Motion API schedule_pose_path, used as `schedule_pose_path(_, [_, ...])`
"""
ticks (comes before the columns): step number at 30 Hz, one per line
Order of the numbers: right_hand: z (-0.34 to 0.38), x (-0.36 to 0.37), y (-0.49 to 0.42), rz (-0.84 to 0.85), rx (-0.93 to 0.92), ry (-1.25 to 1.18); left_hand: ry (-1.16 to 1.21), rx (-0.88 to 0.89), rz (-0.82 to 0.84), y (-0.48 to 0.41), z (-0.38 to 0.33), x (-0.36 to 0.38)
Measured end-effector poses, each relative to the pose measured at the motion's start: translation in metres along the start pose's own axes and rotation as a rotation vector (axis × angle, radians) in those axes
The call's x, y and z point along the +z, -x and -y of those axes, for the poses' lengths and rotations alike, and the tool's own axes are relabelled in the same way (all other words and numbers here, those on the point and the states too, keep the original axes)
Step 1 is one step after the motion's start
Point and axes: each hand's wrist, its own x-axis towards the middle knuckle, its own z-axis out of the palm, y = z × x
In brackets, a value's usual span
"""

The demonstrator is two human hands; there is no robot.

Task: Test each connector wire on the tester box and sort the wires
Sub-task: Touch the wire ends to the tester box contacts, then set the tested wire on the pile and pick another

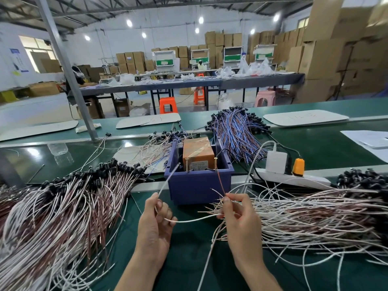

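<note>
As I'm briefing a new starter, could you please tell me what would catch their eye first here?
A blue plastic bin holding an orange tester box sits centre on the green bench. Heaps of white-and-brown connector wires flank it left and right. Before it, the left hand and right hand each pinch a wire.

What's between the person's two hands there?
In the head view, one thin white wire spans from the left hand to the right hand, above the green table.

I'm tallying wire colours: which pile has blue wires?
The far pile, behind and right of the blue bin: blue strands among brown. The left pile and right pile show only white and brown.
</note>
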Motion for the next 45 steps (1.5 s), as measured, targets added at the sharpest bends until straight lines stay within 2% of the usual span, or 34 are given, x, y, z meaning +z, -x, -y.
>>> schedule_pose_path(8, [0.006, -0.003, 0.006, 0.059, 0.016, -0.021, -0.240, 0.268, -0.337, -0.009, 0.011, -0.008])
schedule_pose_path(11, [0.009, -0.004, 0.009, 0.041, 0.038, -0.072, -0.508, 0.367, -0.423, -0.005, 0.016, -0.011])
schedule_pose_path(13, [0.014, -0.006, 0.008, 0.043, 0.098, -0.191, -0.772, 0.551, -0.439, 0.003, 0.015, -0.011])
schedule_pose_path(15, [0.019, -0.011, 0.004, 0.069, 0.202, -0.359, -0.983, 0.838, -0.299, 0.011, 0.014, -0.007])
schedule_pose_path(18, [0.023, -0.020, -0.001, 0.149, 0.322, -0.617, -1.278, 1.176, 0.146, 0.025, 0.027, 0.003])
schedule_pose_path(20, [0.024, -0.025, -0.003, 0.197, 0.368, -0.825, -1.434, 1.308, 0.457, 0.033, 0.042, 0.010])
schedule_pose_path(21, [0.024, -0.028, -0.005, 0.209, 0.391, -0.916, -1.488, 1.334, 0.558, 0.035, 0.050, 0.013])
schedule_pose_path(23, [0.025, -0.033, -0.010, 0.207, 0.431, -1.070, -1.538, 1.318, 0.643, 0.036, 0.057, 0.016])
schedule_pose_path(26, [0.025, -0.041, -0.017, 0.155, 0.485, -1.290, -1.580, 1.294, 0.682, 0.032, 0.055, 0.012])
schedule_pose_path(30, [0.025, -0.051, -0.023, 0.077, 0.482, -1.385, -1.603, 1.289, 0.708, 0.028, 0.051, 0.008])
schedule_pose_path(36, [0.035, -0.078, -0.033, -0.127, 0.290, -1.191, -1.560, 1.223, 0.585, 0.029, 0.045, 0.011])
schedule_pose_path(40, [0.042, -0.105, -0.050, -0.244, 0.194, -1.068, -1.571, 1.152, 0.655, 0.033, 0.046, 0.036])
schedule_pose_path(45, [0.064, -0.164, -0.094, -0.471, 0.094, -0.827, -1.616, 1.108, 0.679, 0.042, 0.070, 0.116])
